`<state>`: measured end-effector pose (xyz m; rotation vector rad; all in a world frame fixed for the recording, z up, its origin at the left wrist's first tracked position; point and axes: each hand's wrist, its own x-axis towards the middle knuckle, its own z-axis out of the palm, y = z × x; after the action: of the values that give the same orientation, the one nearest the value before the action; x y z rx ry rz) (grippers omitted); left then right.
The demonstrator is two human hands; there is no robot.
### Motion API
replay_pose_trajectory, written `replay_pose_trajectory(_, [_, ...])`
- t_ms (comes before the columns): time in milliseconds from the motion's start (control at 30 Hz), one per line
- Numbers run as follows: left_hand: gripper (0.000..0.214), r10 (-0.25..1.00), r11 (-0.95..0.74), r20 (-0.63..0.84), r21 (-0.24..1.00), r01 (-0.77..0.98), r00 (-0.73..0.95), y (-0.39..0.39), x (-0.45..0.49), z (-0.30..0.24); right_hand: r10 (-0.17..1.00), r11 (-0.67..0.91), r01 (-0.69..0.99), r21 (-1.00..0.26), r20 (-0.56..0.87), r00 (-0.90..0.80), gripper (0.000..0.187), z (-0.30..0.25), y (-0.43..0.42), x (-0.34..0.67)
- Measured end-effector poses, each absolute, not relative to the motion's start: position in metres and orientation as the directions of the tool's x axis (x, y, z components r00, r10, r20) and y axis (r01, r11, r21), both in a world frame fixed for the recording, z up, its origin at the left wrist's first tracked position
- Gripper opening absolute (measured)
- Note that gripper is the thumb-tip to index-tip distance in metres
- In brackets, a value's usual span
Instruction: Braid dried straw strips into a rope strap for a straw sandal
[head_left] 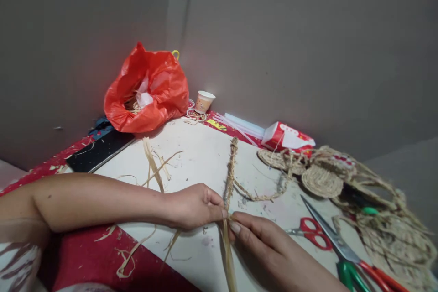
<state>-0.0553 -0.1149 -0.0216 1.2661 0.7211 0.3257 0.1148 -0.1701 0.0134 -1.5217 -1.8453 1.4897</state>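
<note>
Straw plait (230, 175) pinched at its working end by both hands; plaiting looks to be the step in hand.

It lies on the white board (201, 157) at centre, running far to near; the far length is woven, and the loose flat strands (230, 260) trail off toward the near edge; the left hand (195, 205) comes in from the left, thumb and forefinger closed on the last crossing; the right hand (263, 242) comes from the near right, fingertips closed on the strands just below and touching the left hand's; another crossing would likely call for one pinch to hold tension while a single strand is led over; red-handled scissors (313, 232) lie just right; coiled straw mats (321, 181) lie farther right; a red plastic bag (147, 91) and a paper cup (204, 100) stand in the far corner.
</note>
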Motion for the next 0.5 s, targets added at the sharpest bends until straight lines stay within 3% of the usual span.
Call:
replay_pose_trajectory(200, [0.019, 0.655, 0.165, -0.274, 0.961, 0.221, 0.704, -0.115, -0.060, -0.023, 0.855, -0.020, 0.761, -0.648, -0.406, -0.323, 0.036, 0.028, -0.161, 0.130])
replay_pose_trajectory(300, [0.018, 0.678, 0.163, -0.288, 0.956, 0.243, 0.677, -0.116, -0.061, -0.025, 0.973, 0.006, 0.840, -0.543, -0.190, -0.130, 0.032, 0.051, -0.152, 0.127])
replay_pose_trajectory(367, [0.016, 0.696, 0.102, -0.236, 0.967, 0.232, 0.678, -0.116, -0.058, -0.031, 0.995, 0.016, 0.839, -0.544, -0.078, -0.070, 0.033, 0.066, -0.144, 0.107])
replay_pose_trajectory(500, [0.015, 0.674, -0.343, 0.048, 0.904, 0.255, 0.737, -0.109, -0.043, -0.048, 0.984, 0.094, 0.766, -0.635, -0.057, -0.168, 0.022, 0.069, -0.118, 0.035])
